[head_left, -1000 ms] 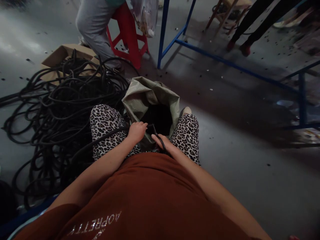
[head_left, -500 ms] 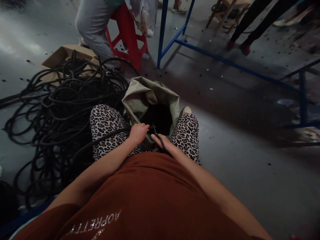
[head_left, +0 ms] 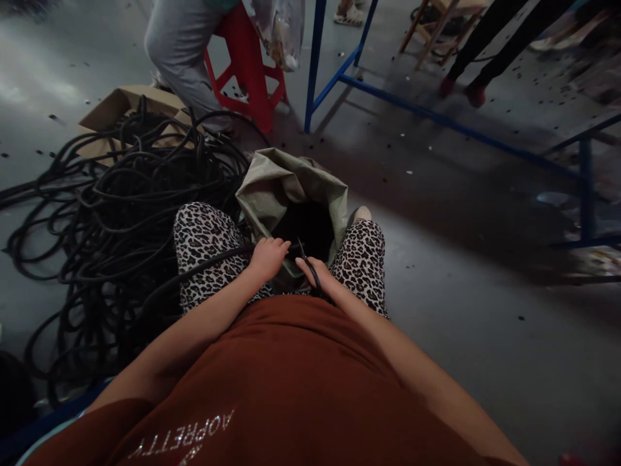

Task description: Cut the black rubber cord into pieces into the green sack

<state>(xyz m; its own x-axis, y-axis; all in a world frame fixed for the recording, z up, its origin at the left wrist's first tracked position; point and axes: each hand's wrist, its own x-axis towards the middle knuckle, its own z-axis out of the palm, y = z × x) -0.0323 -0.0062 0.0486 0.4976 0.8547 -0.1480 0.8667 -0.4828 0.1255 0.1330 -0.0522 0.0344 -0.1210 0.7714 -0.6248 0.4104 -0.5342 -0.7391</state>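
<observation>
Left hand [head_left: 266, 257] grip clamped on black cable [head_left: 204, 264] at the open sack [head_left: 272, 188] between the knees, right hand [head_left: 317, 275] grip closed on a dark cutter [head_left: 309, 266] beside it.

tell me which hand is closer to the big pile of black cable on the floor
Left. The left hand grips a black cable that runs back to the pile on its side; the right hand sits farther away, beside the sack opening.
</observation>
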